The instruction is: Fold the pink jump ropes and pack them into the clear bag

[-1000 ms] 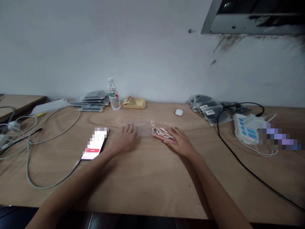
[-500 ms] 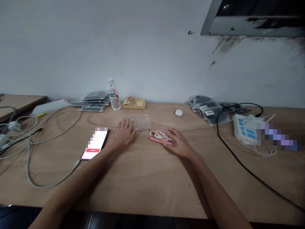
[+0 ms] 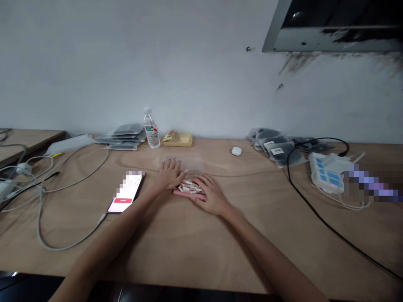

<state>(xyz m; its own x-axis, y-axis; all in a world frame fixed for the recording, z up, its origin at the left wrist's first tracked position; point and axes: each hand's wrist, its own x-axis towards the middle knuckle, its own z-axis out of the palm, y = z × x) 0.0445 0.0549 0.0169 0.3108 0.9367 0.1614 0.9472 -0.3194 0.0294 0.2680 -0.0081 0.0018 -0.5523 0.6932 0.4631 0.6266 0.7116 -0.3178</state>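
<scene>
My left hand point(image 3: 168, 175) lies flat with its fingers spread, fingertips on a clear plastic sheet or bag point(image 3: 193, 162). Its thumb reaches to the left end of a small group of pink pieces point(image 3: 189, 195) with white, stick-like bits on top; I cannot tell their exact kind. Over the right end of this pink group lies my right hand point(image 3: 212, 196), fingers on the far side and thumb on the near side, gripping it against the table. The palm hides part of the group.
Left of my arm lies a lit phone point(image 3: 127, 191) on a cable. Behind stand a water bottle point(image 3: 151, 130), a shallow yellow box point(image 3: 179, 139) and grey pouches point(image 3: 124, 136). To the right are a white case point(image 3: 236, 151), more pouches point(image 3: 277, 147), a black cable and a power strip point(image 3: 325, 174).
My right hand has moved left with the pink pieces, bringing them up beside my left hand. The left hand has stayed nearly in place on the plastic. The view has tilted slightly.
</scene>
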